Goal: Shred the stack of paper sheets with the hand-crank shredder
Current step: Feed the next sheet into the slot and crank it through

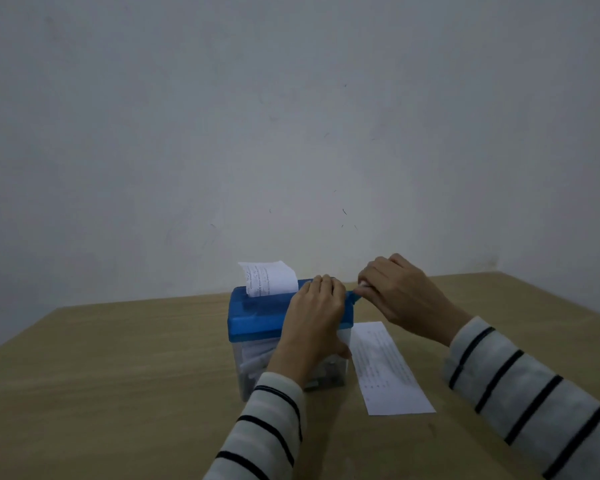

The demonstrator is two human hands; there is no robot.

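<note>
A hand-crank shredder point(257, 315) with a blue lid and a clear bin stands mid-table. A printed paper sheet point(269, 278) sticks up out of the slot in its lid, curling backward. White shreds show through the bin's wall. My left hand point(314, 317) grips the right end of the blue lid, fingers curled over its top. My right hand point(395, 289) holds the white knob of the blue crank at the shredder's right side. A stack of printed paper sheets point(388, 372) lies flat on the table just right of the shredder.
The wooden table point(118, 375) runs to a bare grey wall behind; its back right corner is near the far right. Striped sleeves cover both forearms. Nothing else lies on the table.
</note>
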